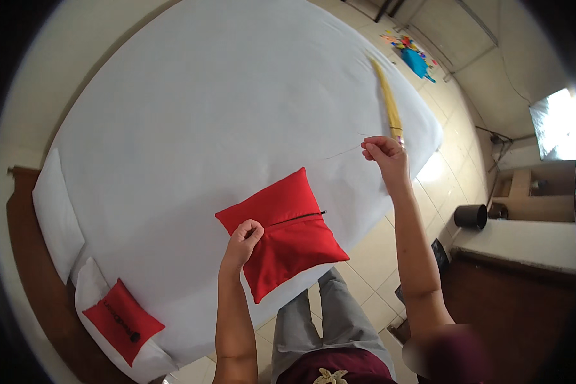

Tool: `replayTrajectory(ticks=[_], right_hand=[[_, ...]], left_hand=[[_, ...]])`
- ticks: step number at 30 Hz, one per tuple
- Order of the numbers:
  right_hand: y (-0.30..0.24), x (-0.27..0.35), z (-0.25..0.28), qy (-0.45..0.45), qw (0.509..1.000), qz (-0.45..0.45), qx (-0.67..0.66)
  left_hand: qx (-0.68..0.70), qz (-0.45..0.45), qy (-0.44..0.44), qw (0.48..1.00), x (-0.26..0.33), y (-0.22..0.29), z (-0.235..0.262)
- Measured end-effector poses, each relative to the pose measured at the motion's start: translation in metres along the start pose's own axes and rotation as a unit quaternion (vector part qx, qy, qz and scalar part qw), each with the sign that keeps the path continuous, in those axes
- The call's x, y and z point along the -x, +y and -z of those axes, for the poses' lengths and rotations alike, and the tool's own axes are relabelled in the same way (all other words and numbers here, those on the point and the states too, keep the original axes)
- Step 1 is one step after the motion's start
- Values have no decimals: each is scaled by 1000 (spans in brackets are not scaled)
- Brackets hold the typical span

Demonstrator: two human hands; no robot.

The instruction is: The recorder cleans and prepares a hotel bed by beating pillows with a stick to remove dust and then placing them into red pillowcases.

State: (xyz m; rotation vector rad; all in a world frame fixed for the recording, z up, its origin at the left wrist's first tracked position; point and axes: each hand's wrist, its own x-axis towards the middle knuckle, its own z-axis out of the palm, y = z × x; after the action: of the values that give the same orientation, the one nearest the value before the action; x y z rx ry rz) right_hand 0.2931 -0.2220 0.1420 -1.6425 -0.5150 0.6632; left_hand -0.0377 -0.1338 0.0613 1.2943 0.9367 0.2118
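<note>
A red square cushion (294, 243) lies on the white-sheeted bed in front of me, with a dark zipper (294, 219) running across it. My left hand (245, 238) is closed in a pinch at the cushion's left part, near one end of the zipper; its fingertips seem to grip the fabric. Raised over the bed's right side, my right hand (385, 152) pinches a thin, thread-like strand (342, 154) that trails off to the left. Just behind that hand, a yellow broom-like bundle (388, 96) lies along the bed, partly covered by my fingers.
Another red cushion (125, 321) with dark print leans on white pillows (57, 211) by the wooden headboard (25, 256). Beyond the bed, a blue bag (416, 63) and small colourful pieces lie on the tiled floor. A black bin (470, 216) stands at the right.
</note>
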Motion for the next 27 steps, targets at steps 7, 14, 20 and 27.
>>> replayTrajectory(ticks=[7, 14, 20, 27], right_hand=[[57, 19, 212, 48, 977, -134, 158], [103, 98, 390, 91, 884, -142, 437], [104, 125, 452, 204, 826, -259, 458], [49, 132, 471, 63, 730, -444, 516]], left_hand=[[-35, -37, -50, 997, -19, 11, -64], [-52, -54, -136, 988, -30, 24, -141], [-103, -59, -176, 977, -27, 23, -228], [-44, -37, -230, 972, -18, 29, -295]])
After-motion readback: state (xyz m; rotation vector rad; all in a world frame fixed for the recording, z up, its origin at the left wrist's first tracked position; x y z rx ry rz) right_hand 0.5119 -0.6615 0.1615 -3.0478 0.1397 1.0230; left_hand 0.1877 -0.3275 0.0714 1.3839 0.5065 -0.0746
